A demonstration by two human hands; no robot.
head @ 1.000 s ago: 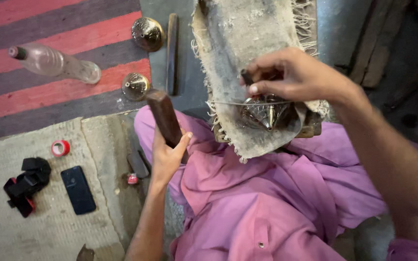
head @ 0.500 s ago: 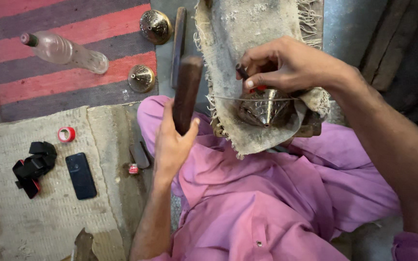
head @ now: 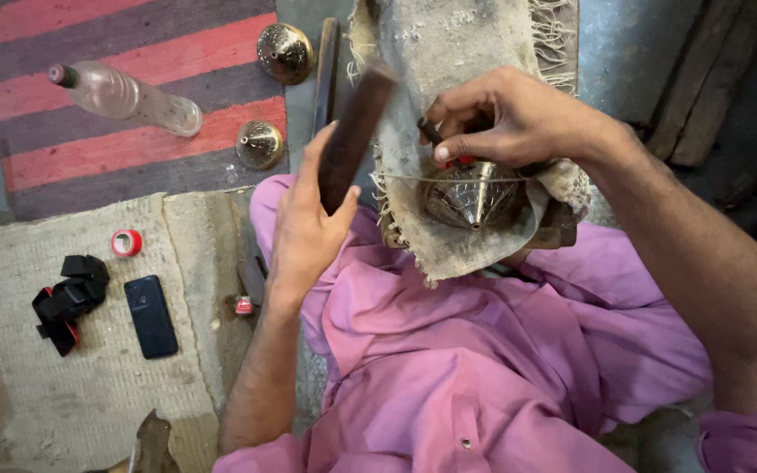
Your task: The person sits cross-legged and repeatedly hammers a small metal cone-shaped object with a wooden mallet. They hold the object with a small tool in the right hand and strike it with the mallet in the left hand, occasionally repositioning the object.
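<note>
My left hand [head: 307,229] grips a dark wooden block [head: 354,133] and holds it raised, tilted toward the upper right, just left of the burlap sack [head: 449,52]. My right hand [head: 505,118] pinches a small dark tool with a red part [head: 435,136] against the top of a shiny engraved cone-shaped metal piece [head: 472,194]. That piece rests on the sack over my lap, which is clothed in pink fabric [head: 484,350].
Two round brass pieces [head: 284,51] [head: 259,144] and a plastic bottle [head: 124,95] lie on the striped rug. A long dark bar [head: 327,61] lies beside the sack. On the mat at left: a red tape roll [head: 126,243], a black phone [head: 151,316], a black strap bundle [head: 67,302].
My left hand has lifted the wooden block from beside my leg up toward the sack and the metal piece. My right hand has stayed on the metal piece.
</note>
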